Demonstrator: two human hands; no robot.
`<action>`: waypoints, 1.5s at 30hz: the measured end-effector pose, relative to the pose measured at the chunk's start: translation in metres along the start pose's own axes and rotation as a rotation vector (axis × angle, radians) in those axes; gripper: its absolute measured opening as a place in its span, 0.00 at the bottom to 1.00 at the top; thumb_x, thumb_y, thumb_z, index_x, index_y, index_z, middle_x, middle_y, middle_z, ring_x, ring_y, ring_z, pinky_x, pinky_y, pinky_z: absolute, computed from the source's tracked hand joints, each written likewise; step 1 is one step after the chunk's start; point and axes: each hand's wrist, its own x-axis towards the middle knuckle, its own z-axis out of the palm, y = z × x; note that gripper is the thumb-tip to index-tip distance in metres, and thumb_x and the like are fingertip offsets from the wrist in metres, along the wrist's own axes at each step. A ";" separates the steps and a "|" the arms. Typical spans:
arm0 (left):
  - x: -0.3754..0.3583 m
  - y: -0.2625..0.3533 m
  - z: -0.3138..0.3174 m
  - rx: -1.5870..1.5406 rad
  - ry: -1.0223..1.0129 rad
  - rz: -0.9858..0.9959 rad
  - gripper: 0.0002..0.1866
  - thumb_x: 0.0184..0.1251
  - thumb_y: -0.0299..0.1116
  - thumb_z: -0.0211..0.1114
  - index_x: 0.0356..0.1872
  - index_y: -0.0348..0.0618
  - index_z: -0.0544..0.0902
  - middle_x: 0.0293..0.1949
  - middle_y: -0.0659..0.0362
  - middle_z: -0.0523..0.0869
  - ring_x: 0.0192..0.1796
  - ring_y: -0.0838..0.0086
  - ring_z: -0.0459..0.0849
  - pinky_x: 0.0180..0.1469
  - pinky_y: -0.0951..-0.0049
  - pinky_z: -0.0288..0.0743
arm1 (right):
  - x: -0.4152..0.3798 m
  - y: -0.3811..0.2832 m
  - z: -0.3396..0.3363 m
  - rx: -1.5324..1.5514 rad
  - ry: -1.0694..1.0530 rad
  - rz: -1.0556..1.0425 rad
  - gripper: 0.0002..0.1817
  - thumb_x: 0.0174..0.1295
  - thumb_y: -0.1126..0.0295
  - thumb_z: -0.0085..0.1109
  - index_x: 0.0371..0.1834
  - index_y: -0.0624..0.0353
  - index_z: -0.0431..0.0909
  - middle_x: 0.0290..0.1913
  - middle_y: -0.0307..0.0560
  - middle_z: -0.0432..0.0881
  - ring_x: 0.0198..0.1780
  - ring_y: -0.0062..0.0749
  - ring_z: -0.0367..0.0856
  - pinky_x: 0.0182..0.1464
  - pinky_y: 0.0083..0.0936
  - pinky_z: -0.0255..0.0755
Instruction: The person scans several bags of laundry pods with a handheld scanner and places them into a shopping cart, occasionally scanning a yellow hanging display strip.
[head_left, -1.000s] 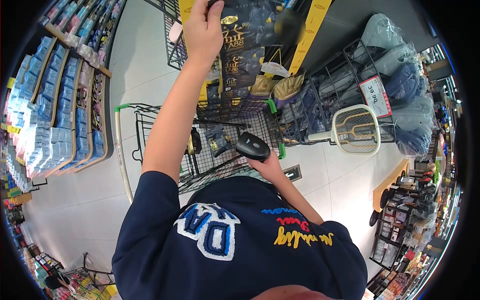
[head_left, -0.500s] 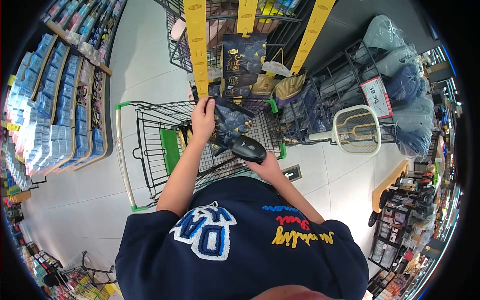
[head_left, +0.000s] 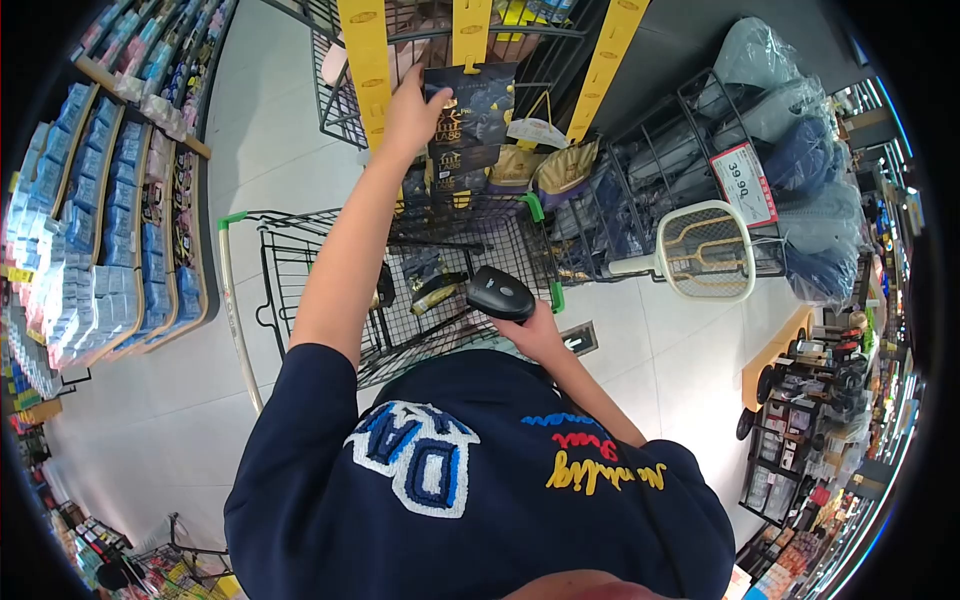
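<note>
My left hand point(head_left: 408, 118) reaches up to the left edge of a black pouch point(head_left: 480, 100) hanging on a yellow strip point(head_left: 470, 32). Its thumb and fingers are apart, the thumb overlapping the pouch's edge. In my right hand point(head_left: 533, 328) is a black handheld scanner point(head_left: 500, 293), held over the near right part of a wire shopping cart point(head_left: 400, 335). Inside the cart lie a small dark packet point(head_left: 424, 264) and a gold-and-black packet point(head_left: 438, 293). Below the hanging pouch are another black pouch point(head_left: 463, 170) and gold pouches point(head_left: 567, 172).
An electric fly swatter point(head_left: 705, 252) hangs at the right beside a rack of plastic-wrapped goods point(head_left: 800, 190) with a price sign point(head_left: 743, 185). Shelves of blue packages point(head_left: 100, 210) stand on the left. Pale floor tiles point(head_left: 640, 350) lie around the cart.
My left hand has let go of the black pouch it held over the cart and moved up to the hanging pouch. The scanner stays in my right hand, nearly in place.
</note>
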 end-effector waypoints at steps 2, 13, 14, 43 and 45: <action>0.009 0.007 -0.008 -0.028 -0.125 -0.111 0.17 0.71 0.40 0.68 0.51 0.36 0.82 0.38 0.46 0.87 0.44 0.49 0.85 0.48 0.60 0.78 | -0.001 -0.001 0.000 0.053 0.028 -0.007 0.16 0.58 0.71 0.72 0.47 0.66 0.86 0.40 0.45 0.90 0.41 0.24 0.86 0.48 0.25 0.78; -0.008 0.074 -0.056 -0.413 0.121 0.036 0.11 0.76 0.33 0.64 0.48 0.36 0.84 0.34 0.57 0.87 0.38 0.74 0.83 0.44 0.73 0.76 | 0.002 0.013 -0.001 0.097 0.057 0.014 0.14 0.60 0.74 0.71 0.48 0.68 0.85 0.42 0.44 0.90 0.42 0.21 0.85 0.48 0.24 0.78; -0.022 0.074 -0.059 -0.378 0.083 0.057 0.11 0.75 0.33 0.64 0.48 0.36 0.84 0.35 0.56 0.88 0.38 0.72 0.84 0.45 0.73 0.76 | 0.003 0.012 -0.001 0.097 0.051 0.014 0.14 0.60 0.74 0.71 0.48 0.68 0.85 0.41 0.44 0.90 0.42 0.21 0.85 0.47 0.24 0.79; -0.044 0.012 0.001 -0.468 0.142 -0.106 0.10 0.76 0.34 0.64 0.47 0.36 0.83 0.34 0.57 0.86 0.36 0.76 0.81 0.43 0.75 0.75 | -0.002 0.011 0.005 0.151 0.096 0.068 0.09 0.63 0.71 0.70 0.41 0.65 0.85 0.27 0.37 0.84 0.27 0.16 0.80 0.31 0.20 0.74; -0.064 0.036 -0.024 -0.435 0.133 -0.067 0.10 0.77 0.32 0.63 0.47 0.35 0.83 0.35 0.60 0.85 0.38 0.81 0.80 0.44 0.78 0.74 | -0.001 0.010 0.006 0.150 0.095 0.068 0.09 0.63 0.71 0.70 0.41 0.65 0.85 0.27 0.37 0.84 0.27 0.16 0.80 0.31 0.20 0.74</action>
